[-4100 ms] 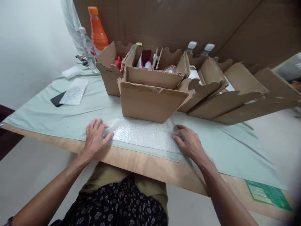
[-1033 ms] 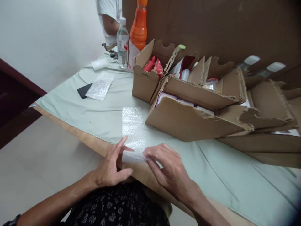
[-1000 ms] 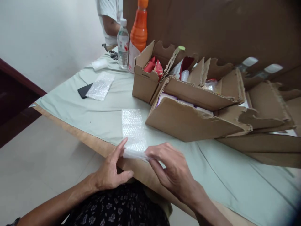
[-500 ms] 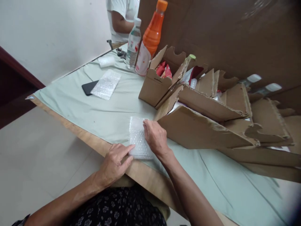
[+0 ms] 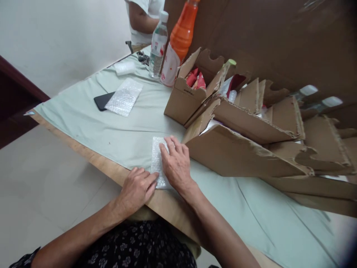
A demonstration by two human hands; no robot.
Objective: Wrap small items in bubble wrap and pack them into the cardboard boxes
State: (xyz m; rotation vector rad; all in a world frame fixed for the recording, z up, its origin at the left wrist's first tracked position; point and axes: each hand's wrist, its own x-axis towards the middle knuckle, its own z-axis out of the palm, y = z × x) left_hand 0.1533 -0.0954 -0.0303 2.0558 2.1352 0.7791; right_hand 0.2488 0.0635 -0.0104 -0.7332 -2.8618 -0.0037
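Note:
A folded piece of bubble wrap (image 5: 156,158) lies on the pale green cloth (image 5: 111,134) near the table's front edge. My right hand (image 5: 175,163) rests flat on top of it, fingers stretched out and pressing down. My left hand (image 5: 138,188) sits at the wrap's near left corner on the wooden edge, fingers together and lying flat, the fingertips touching the wrap. Neither hand grips anything.
Open cardboard boxes (image 5: 237,149) with packets stand right of my hands. A second bubble wrap sheet (image 5: 124,97) lies over a black phone (image 5: 100,100) at the far left. An orange bottle (image 5: 178,41) and a water bottle (image 5: 157,39) stand behind. Another person's arm (image 5: 141,18) shows at the top.
The long bubble wrap strip has been folded over into a shorter pad. My right hand moved from pinching its near end to lying flat on top; the left hand now rests at its corner.

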